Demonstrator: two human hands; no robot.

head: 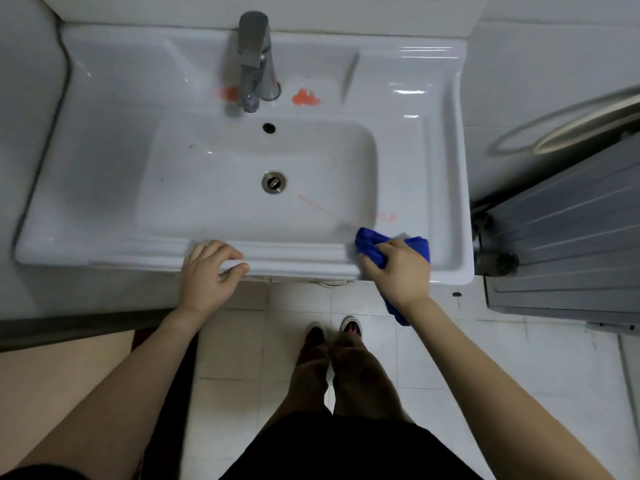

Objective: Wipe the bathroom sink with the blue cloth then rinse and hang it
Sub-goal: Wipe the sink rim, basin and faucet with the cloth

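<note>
A white rectangular bathroom sink (104, 133) fills the upper half of the head view, with a chrome tap (254, 60) at the back and a metal drain (273, 182) in the basin. Orange-red smears (304, 98) lie beside the tap's base, and a thin red streak (325, 211) runs across the basin toward its front right corner. My right hand (400, 268) presses a bunched blue cloth (369, 245) on the sink's front right rim; a corner of the cloth hangs below my wrist. My left hand (209, 270) grips the sink's front edge, near the middle.
A grey ribbed panel (568, 237) stands on the floor close to the sink's right side, with a round rimmed object (568, 126) above it. White tiled floor (519, 358) lies below, with my feet in dark shoes (332, 332). A grey wall surface (20, 98) borders the sink's left.
</note>
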